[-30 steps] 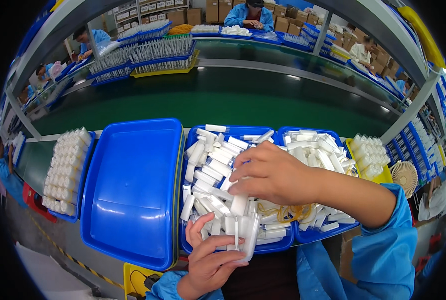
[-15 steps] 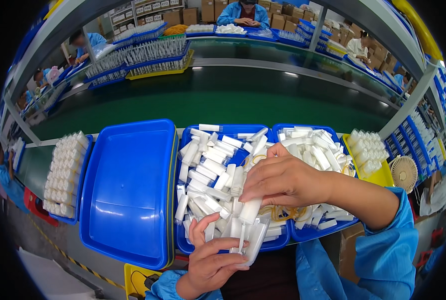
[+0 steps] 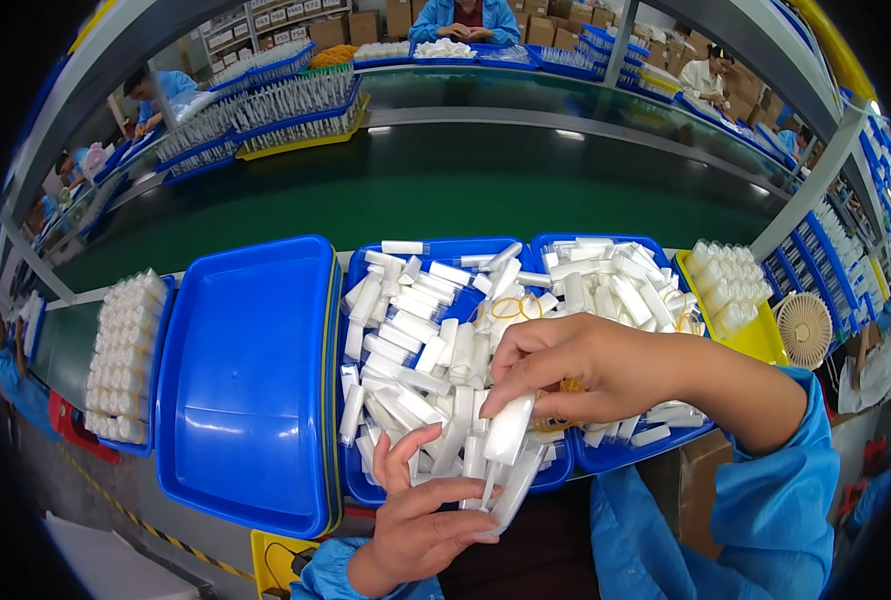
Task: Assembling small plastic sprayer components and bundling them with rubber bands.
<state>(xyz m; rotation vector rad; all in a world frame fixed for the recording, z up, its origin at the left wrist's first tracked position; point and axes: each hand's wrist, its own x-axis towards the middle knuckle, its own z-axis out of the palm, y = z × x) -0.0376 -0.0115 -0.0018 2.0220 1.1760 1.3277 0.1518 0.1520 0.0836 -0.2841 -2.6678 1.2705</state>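
My left hand (image 3: 426, 525) is closed around the lower part of a bundle of see-through plastic sleeves (image 3: 519, 492). Between the thumb and fingers of my right hand (image 3: 601, 365) is a smooth white rectangular piece (image 3: 509, 430), tilted, with a thin clear stem running down from it to my left fingers. Whether the stem is part of that piece cannot be made out. Both hands are over the near edge of a blue tray (image 3: 558, 478) heaped with white pieces in clear sleeves. A second blue tray (image 3: 606, 458), similarly filled, lies under my right forearm.
Stacked blue trays (image 3: 246, 380) stand at the left, beside a block of white cylindrical parts (image 3: 126, 350). Similar parts (image 3: 728, 285) sit on a yellow tray (image 3: 761, 340) near a small beige fan (image 3: 804, 330). Yellow rubber bands (image 3: 511, 308) lie on the pile. Beyond runs a green conveyor belt (image 3: 416, 190); coworkers sit behind it.
My right hand has turned slightly and sunk a little, and the white piece now leans farther right. My left hand keeps its hold. The whole view has shifted slightly.
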